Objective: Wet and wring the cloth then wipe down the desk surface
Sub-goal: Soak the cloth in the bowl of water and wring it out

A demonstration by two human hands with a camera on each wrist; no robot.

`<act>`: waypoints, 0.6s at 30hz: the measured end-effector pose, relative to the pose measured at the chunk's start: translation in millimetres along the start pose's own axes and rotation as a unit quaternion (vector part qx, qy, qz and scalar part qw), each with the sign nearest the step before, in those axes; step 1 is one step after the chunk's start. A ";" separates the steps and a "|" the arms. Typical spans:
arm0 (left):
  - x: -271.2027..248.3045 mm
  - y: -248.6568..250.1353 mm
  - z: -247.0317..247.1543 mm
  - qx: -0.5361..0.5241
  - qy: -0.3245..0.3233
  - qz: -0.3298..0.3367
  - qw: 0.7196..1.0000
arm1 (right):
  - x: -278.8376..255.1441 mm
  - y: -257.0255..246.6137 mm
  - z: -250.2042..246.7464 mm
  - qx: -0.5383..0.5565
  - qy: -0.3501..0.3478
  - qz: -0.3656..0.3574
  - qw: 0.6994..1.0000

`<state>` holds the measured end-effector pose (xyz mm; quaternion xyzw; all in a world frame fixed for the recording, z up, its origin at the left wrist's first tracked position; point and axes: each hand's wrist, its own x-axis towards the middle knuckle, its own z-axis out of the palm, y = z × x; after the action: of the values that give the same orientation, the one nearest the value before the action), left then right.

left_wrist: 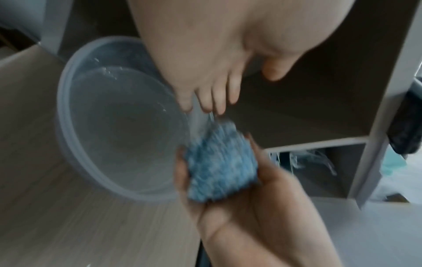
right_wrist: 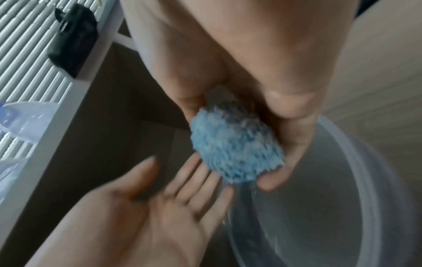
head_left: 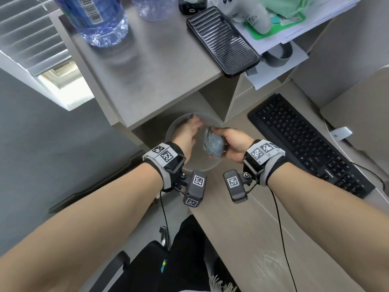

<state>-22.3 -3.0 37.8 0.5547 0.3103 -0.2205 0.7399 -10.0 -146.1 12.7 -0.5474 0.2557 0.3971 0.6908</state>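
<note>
A wadded blue cloth (head_left: 213,144) (left_wrist: 219,166) (right_wrist: 235,148) sits squeezed in my right hand (head_left: 228,141) (right_wrist: 269,112), over the right side of a clear plastic bowl (head_left: 171,131) (left_wrist: 68,137) (right_wrist: 370,180) with water in it. Water runs from the cloth into the bowl. My left hand (head_left: 189,130) (left_wrist: 212,84) (right_wrist: 155,204) hovers over the bowl just left of the cloth, fingers straight and holding nothing; its fingertips are close to the cloth. The bowl stands on the light wood desk (head_left: 242,228), partly under a shelf.
A grey shelf (head_left: 147,70) overhangs the bowl's far side and carries a water bottle (head_left: 94,20), a black ribbed case (head_left: 221,39) and papers (head_left: 294,32). A black keyboard (head_left: 305,144) lies to the right. Wrist-camera cables hang over the desk edge.
</note>
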 end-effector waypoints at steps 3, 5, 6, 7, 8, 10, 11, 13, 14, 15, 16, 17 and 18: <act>4.9 0.5 -12.2 -0.074 0.037 0.011 0.996 | 3.3 -3.5 -9.9 0.077 0.034 0.006 0.996; 3.6 -4.6 -5.9 -0.112 0.021 -0.026 0.993 | 2.9 -0.3 -4.0 0.091 0.002 0.005 0.996; 1.5 -8.3 1.3 -0.108 0.012 -0.038 0.993 | 1.1 2.8 1.0 0.091 -0.017 0.002 0.996; -0.6 -11.8 8.0 -0.097 0.003 -0.039 0.994 | -0.6 6.2 6.4 0.090 -0.030 -0.001 0.996; -1.9 -14.9 13.0 -0.092 -0.002 -0.034 0.995 | -0.4 9.7 9.1 0.088 -0.040 -0.003 0.995; -2.9 -18.3 18.2 -0.088 -0.019 -0.032 0.995 | -1.1 13.9 6.9 0.082 -0.044 -0.012 0.996; -3.1 -18.5 18.4 -0.076 -0.032 -0.032 0.996 | -3.9 13.7 4.1 0.070 -0.043 -0.018 0.996; -3.4 -16.6 17.7 -0.024 -0.055 -0.028 0.998 | -5.6 13.4 -4.9 0.038 -0.026 -0.025 0.999; -3.9 -16.1 17.7 0.018 -0.056 -0.023 0.998 | -5.7 13.8 -9.5 0.024 -0.004 -0.030 0.999; -3.2 -16.7 16.7 0.079 -0.050 -0.018 0.995 | -4.8 14.4 -15.5 0.017 0.028 -0.041 0.999; 0.9 -19.9 11.9 0.149 -0.031 -0.006 0.988 | -2.8 15.4 -23.0 0.017 0.069 -0.051 0.996; 3.0 -22.4 6.2 0.220 -0.006 0.010 0.975 | -0.5 16.8 -31.2 0.023 0.107 -0.055 0.992; 8.7 -26.6 -2.6 0.290 0.024 0.033 0.956 | 2.6 19.8 -39.3 0.031 0.130 -0.048 0.990</act>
<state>-34.5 -8.1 13.0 0.7605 0.2318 -0.2634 0.5464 -21.8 -181.4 -10.9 -0.5841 0.3286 0.2808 0.6870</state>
